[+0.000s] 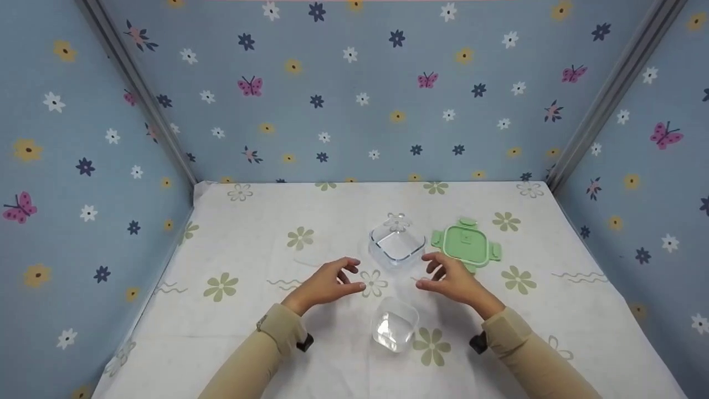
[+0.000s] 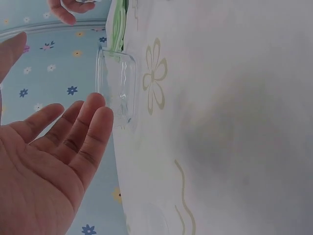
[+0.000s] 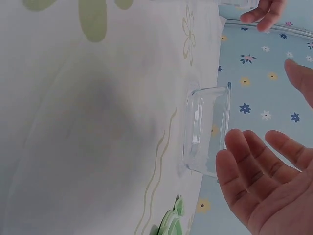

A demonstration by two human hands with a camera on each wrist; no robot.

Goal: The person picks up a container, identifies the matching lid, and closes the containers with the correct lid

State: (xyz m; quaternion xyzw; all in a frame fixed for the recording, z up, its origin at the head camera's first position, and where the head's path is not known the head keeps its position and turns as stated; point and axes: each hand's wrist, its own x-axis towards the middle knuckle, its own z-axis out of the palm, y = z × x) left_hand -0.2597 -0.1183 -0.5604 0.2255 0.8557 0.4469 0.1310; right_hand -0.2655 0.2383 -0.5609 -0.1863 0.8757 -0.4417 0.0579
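A square clear glass food container (image 1: pixel 397 246) stands upright with its opening facing up. Beside it on the right lies a green snap-on lid (image 1: pixel 466 245) with side flaps. My left hand (image 1: pixel 334 281) hovers left of the glass container and in front of it, fingers loosely bent and apart from it. On the other side, near both the container and the lid, my right hand (image 1: pixel 451 280) hangs with relaxed fingers. Neither hand holds anything. Closer to me, between the forearms, sits a second clear piece (image 1: pixel 395 325) with rounded corners; its exact kind is unclear.
A white cloth (image 1: pixel 243 327) with green flowers covers the table. Patterned blue walls (image 1: pixel 354 127) stand at the back and both sides, with grey posts (image 1: pixel 149 105) in the corners. A faint transparent outline (image 1: pixel 313 257) shows on the cloth behind the left hand.
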